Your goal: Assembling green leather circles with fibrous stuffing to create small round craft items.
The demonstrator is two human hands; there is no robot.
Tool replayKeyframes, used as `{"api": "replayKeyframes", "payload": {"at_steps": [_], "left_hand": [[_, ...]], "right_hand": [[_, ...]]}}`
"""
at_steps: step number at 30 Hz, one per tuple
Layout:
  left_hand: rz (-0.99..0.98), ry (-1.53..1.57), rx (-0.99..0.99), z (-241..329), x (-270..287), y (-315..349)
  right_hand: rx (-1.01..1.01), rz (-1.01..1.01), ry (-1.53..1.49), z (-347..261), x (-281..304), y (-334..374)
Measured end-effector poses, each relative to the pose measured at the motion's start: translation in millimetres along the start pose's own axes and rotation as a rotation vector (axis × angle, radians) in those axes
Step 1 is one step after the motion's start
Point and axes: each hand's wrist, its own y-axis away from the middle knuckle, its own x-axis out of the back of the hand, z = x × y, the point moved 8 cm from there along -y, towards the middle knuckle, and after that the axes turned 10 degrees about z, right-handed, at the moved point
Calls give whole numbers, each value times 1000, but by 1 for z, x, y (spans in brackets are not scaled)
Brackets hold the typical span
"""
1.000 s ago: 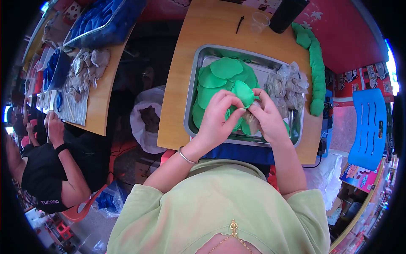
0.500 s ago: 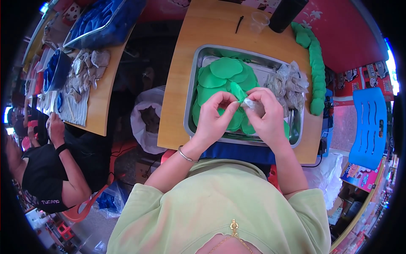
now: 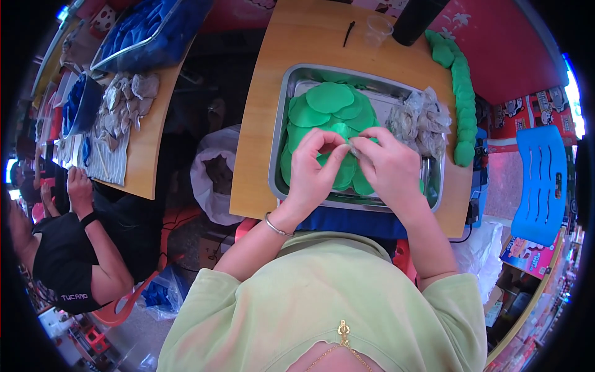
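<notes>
My left hand (image 3: 314, 162) and my right hand (image 3: 389, 166) meet fingertip to fingertip over a metal tray (image 3: 282, 99), both closed in a pinch. A soft green piece (image 3: 339, 128) shows just above the left fingertips, and the fingers hide most of it. Between the fingertips is a pale greyish bit, seemingly the small clear pouch in my right hand. Flat round green pieces (image 3: 330, 98) lie in an overlapping pile on the tray's left. Clear plastic pouches with beige-grey filling (image 3: 419, 121) are heaped on its right.
Plump green balls (image 3: 463, 102) form a row along the table's right edge. A clear cup (image 3: 378, 28) and a black cylinder (image 3: 419, 20) stand at the back. A white sack (image 3: 204, 167) is left of the table. A co-worker (image 3: 74, 254) sits at another table at left.
My fingertips have come closer together. The green piece and the clear pouch, plainly seen between them before, are now mostly covered by my fingers.
</notes>
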Motion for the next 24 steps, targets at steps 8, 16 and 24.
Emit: {"api": "replayKeyframes", "payload": {"at_steps": [8, 16, 24], "left_hand": [[-72, -133, -105, 14, -4, 1], [-45, -213, -165, 11, -1, -1], [33, -219, -214, 16, 3, 3]], "right_hand": [[-679, -266, -827, 45, -35, 21], [63, -180, 92, 4, -11, 3], [-915, -326, -1228, 36, -37, 22]]}}
